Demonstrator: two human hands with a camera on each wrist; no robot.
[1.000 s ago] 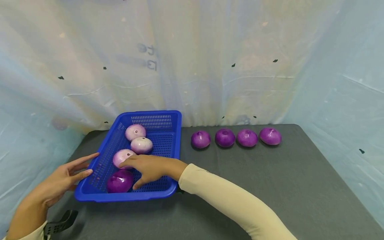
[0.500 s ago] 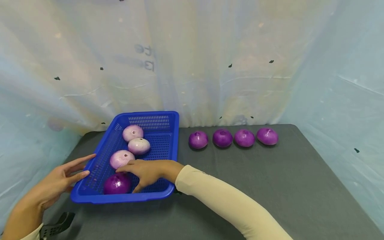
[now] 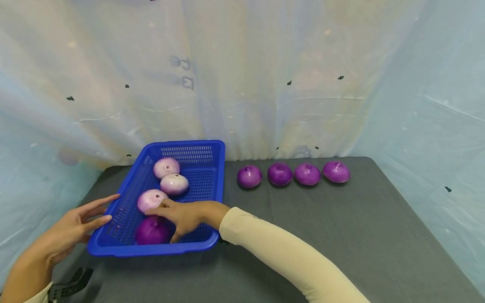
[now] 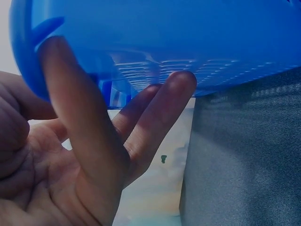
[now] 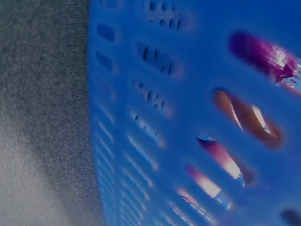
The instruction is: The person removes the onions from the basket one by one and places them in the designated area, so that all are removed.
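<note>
A blue plastic basket (image 3: 155,251) stands on the grey table, tilted in view toward the left. Inside it my right hand (image 3: 185,216) holds a dark purple onion (image 3: 151,231) near the front, thumb on its right side and fingers over its far side. A paler onion (image 3: 149,200) lies right behind those fingertips, with a whitish onion (image 3: 174,184) and a pink-white onion (image 3: 166,167) farther back. My left hand (image 3: 75,229) touches the basket's left rim with straight, spread fingers. In the left wrist view, its fingers (image 4: 164,108) reach along the outer wall.
Several purple onions stand in a row on the table right of the basket, from a near-basket onion (image 3: 249,176) to the rightmost onion (image 3: 336,172). A plastic sheet (image 3: 242,84) hangs behind and at both sides. The right wrist view looks through the slotted basket wall (image 5: 188,117).
My right hand has moved from the paler onion toward the front and closed round the dark purple onion, which has shifted slightly right and turned. The left hand stays at the rim.
</note>
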